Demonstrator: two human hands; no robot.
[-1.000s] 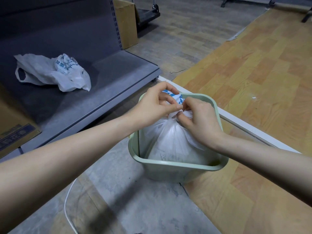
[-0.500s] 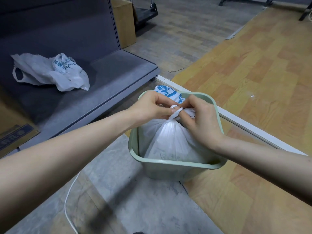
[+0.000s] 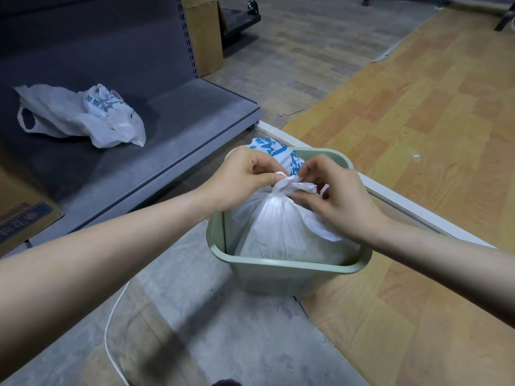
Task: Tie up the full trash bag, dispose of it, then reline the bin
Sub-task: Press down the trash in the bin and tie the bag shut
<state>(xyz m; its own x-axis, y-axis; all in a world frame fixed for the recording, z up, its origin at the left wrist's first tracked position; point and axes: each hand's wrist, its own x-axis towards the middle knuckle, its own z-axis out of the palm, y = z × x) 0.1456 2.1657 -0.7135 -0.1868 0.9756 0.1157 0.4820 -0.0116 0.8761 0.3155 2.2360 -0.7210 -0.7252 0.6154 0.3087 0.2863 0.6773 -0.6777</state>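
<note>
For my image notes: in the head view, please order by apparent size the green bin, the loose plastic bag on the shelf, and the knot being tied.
1. green bin
2. loose plastic bag, though it lies farther away, so this is unsure
3. knot, clearly smallest

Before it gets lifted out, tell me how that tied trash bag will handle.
The trash bag looks thin and floppy, so it will likely sag below the knot. It bulges against the bin, so it may drag coming out.
</note>
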